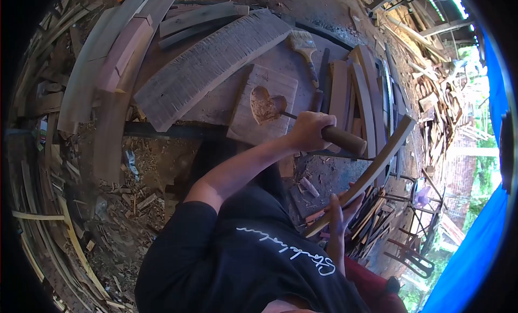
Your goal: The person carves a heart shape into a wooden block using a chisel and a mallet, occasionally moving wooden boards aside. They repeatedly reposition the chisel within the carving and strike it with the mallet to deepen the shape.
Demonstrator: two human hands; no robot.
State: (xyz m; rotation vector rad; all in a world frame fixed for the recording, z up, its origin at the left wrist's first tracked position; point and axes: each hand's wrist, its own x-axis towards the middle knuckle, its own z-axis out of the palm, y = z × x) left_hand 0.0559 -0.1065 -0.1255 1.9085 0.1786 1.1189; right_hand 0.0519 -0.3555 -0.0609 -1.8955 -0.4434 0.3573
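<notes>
My left hand [312,130] is closed around the wooden handle [344,140] of a chisel. The thin metal shaft of the chisel reaches the right edge of a carved heart-shaped hollow [265,106] in a square wooden board [245,116]. Wood chips lie inside the hollow. Lower and to the right, my right hand [345,208] grips a long, slightly curved wooden bar [380,164], tilted with its far end past the chisel handle. The bar and the handle are apart.
A wide curved plank [210,67] lies left of the board on the workbench [216,105]. A brush [305,48] and several wood strips [339,92] are beyond and to the right. Long planks [110,135] stand at the left. Scraps and shavings cover the ground.
</notes>
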